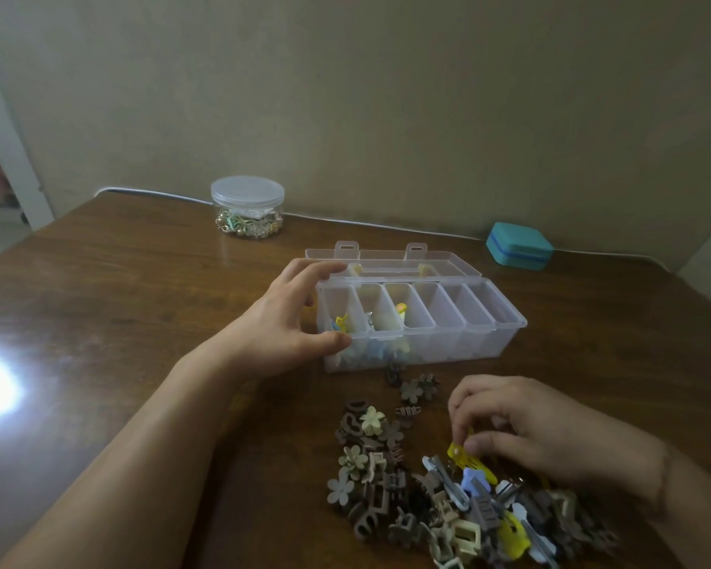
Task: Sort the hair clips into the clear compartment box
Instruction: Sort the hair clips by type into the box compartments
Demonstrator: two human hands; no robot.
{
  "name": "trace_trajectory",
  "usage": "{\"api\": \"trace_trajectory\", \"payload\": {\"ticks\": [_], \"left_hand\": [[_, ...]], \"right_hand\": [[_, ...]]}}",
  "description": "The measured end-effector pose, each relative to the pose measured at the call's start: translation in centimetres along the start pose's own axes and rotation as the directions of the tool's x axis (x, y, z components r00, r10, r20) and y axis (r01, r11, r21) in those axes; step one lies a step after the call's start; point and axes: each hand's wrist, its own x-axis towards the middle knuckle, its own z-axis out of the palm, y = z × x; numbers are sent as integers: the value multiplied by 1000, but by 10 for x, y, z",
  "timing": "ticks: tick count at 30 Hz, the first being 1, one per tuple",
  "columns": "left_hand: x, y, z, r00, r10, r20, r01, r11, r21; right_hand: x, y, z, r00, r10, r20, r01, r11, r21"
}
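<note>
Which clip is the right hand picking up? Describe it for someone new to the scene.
On the brown wooden table, find the pile of hair clips in front of the clear compartment box. At its upper right, the right hand pinches a flat yellow snap clip, bright among mostly brown claws.

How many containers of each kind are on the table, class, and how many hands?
Clear compartment box: 1
Round lidded clear jar: 1
Teal case: 1
Hands: 2, left hand and right hand
Total: 5

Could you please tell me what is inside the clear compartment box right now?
The three left compartments of the box hold a few coloured clips; the rest look empty. The left hand hides the box's left end.
</note>
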Motion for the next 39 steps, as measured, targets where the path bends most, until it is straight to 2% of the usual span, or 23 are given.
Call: {"api": "trace_trajectory", "payload": {"ticks": [6, 11, 15, 18, 21, 25, 27, 29, 32, 35, 37, 39], "left_hand": [[0, 1, 0, 1000, 0, 1, 0, 1000, 2], [0, 1, 0, 1000, -5, -2, 5, 1000, -5], [0, 1, 0, 1000, -7, 1, 7, 1000, -7], [0, 2, -1, 1000, -13, 2, 13, 1000, -7], [-1, 2, 0, 1000, -11, -3, 11, 1000, -9], [-1, 2, -1, 1000, -2, -8, 2, 1000, -7], [-1, 1, -1, 1000, 1, -6, -1, 1000, 1], [-1, 0, -1, 1000, 7, -10, -7, 1000, 10], [-1, 1, -2, 1000, 11, -13, -11, 1000, 9], [-1, 2, -2, 1000, 2, -9, -2, 1000, 13], [-1, 2, -2, 1000, 4, -12, -4, 1000, 19], [-1, 2, -2, 1000, 2, -7, -1, 1000, 26]], "right_hand": [[-3, 1, 1, 998, -40, -55, 45, 995, 90], [-7, 0, 2, 1000, -4, -12, 4, 1000, -2], [-6, 2, 4, 999, -14, -38, 16, 999, 50], [-4, 5, -1, 999, 1, -49, 8, 983, 185], [2, 0, -14, 991, 88, -99, -44, 925, 379], [42, -14, -40, 934, 182, -307, 28, 820, 571], [67, -26, -50, 908, 223, -356, 91, 722, 686], [90, -39, -55, 887, 254, -386, 108, 697, 708], [118, -54, -52, 875, 257, -410, 73, 768, 636], [124, -52, -40, 826, 192, -530, -15, 948, 319], [111, -50, -34, 795, 59, -604, 40, 988, 149], [89, -48, -31, 802, -84, -591, 142, 988, 52]]}}
